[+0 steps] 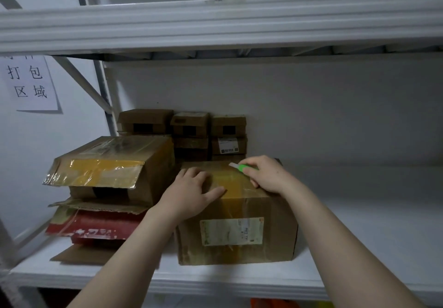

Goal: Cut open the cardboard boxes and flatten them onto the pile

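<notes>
A sealed brown cardboard box [239, 235] with yellow tape on top and a label on its front stands on the white shelf [359, 247]. My left hand [191, 191] rests flat on the box's top, fingers spread. My right hand [268, 174] grips a green utility knife [243, 167] whose tip points left over the taped top seam at the far edge. To the left lies a pile [96, 223] of flattened cardboard, red and brown, with an opened box [112, 166] sitting on it, its taped flap hanging forward.
Several small brown boxes [191, 132] are stacked against the back wall behind the sealed box. An upper shelf beam [215, 27] runs overhead. A paper sign [28, 82] hangs on the left wall. The shelf stretches bare to the right.
</notes>
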